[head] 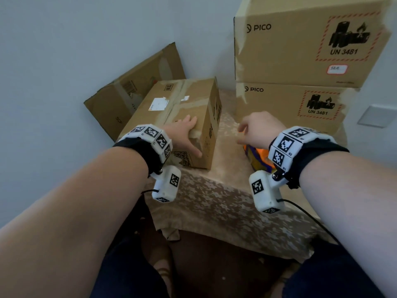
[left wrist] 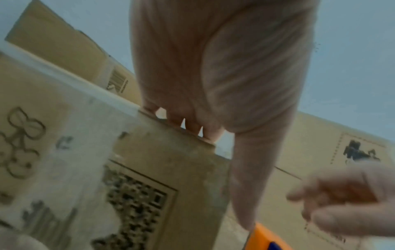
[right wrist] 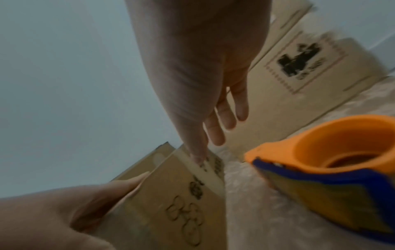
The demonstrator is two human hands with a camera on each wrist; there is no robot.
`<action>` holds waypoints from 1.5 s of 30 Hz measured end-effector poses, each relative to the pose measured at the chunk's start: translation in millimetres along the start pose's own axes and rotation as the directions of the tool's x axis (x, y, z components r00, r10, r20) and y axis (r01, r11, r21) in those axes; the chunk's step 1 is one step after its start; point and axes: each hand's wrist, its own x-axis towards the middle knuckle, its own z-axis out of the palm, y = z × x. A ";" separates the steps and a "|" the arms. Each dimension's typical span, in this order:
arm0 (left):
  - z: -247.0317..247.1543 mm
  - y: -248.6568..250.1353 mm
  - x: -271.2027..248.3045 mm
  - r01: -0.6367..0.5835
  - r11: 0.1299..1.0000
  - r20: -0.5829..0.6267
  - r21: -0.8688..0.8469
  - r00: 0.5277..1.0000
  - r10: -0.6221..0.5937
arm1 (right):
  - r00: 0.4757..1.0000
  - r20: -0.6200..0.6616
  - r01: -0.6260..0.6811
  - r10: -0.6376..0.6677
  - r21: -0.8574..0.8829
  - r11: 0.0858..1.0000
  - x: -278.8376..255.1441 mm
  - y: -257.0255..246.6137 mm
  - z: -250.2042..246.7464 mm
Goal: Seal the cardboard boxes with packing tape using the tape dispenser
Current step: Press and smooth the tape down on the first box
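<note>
A small brown cardboard box (head: 182, 104) with tape strips over its top seam lies on the table at the left. My left hand (head: 189, 134) rests on its near right corner, fingers flat on top and thumb spread down the side face (left wrist: 171, 169). An orange and blue tape dispenser (head: 257, 158) lies on the cloth to the right of the box; the right wrist view shows its orange hub (right wrist: 333, 152). My right hand (head: 253, 130) hovers just above it, fingers loose and holding nothing (right wrist: 220, 118).
Two large PICO boxes (head: 300, 50) (head: 285, 104) are stacked at the back right. A flattened carton (head: 133, 89) leans on the wall behind the small box. The table wears a beige patterned cloth (head: 214, 201); its near edge is close to my legs.
</note>
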 end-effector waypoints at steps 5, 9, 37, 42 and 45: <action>17.0 -33.6 -7.5 0.001 0.994 -0.136 0.110 0.991 0.014 | 0.989 -0.005 0.146 -0.147 -0.058 0.988 6.4 -43.7 5.6; 27.8 -44.6 -13.3 -0.022 0.997 -0.193 0.073 0.981 0.035 | 0.968 0.051 0.251 -0.246 -0.244 0.937 13.7 -68.2 8.7; 32.7 -46.7 -5.6 -0.055 0.997 -0.295 0.048 0.953 0.067 | 0.926 0.081 0.366 -0.368 -0.430 0.825 33.0 -89.1 36.1; 24.0 -28.8 -6.3 -0.039 0.999 -0.267 0.035 0.963 0.047 | 0.938 0.071 0.336 -0.340 -0.433 0.836 29.5 -76.1 29.2; 22.9 -4.1 -8.4 -0.054 0.997 -0.319 0.061 0.945 0.071 | 0.949 0.077 0.308 -0.305 -0.433 0.847 23.6 -58.0 19.6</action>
